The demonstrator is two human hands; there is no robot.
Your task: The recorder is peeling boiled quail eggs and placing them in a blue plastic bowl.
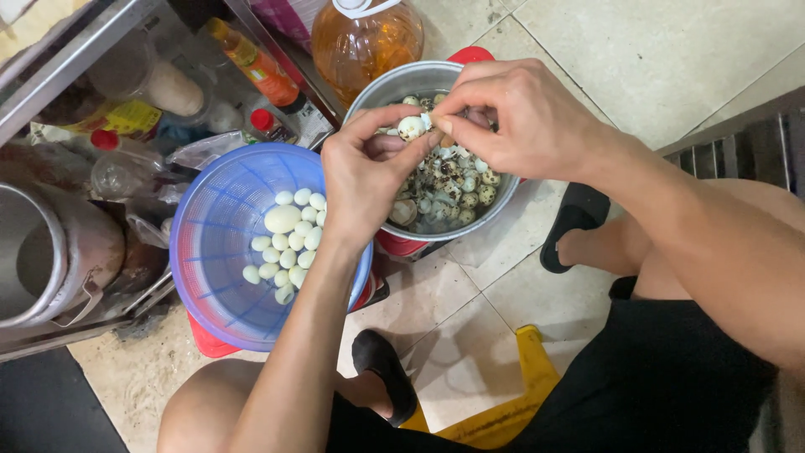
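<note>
Both hands, left (362, 172) and right (516, 117), pinching one small egg (411, 127) over metal pot (419, 80) of speckled eggs; peeled white eggs (285, 243) in blue colander (210, 277); orange-capped bottle (256, 63) behind.

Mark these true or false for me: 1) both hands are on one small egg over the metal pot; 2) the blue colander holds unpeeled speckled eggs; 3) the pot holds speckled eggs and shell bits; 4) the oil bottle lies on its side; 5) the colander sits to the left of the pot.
1) True: the left hand and right hand pinch one small egg above the metal pot.
2) False: the blue colander holds peeled white eggs.
3) True: speckled eggs and shell bits lie inside.
4) False: the oil bottle stands upright behind the pot.
5) True.
</note>
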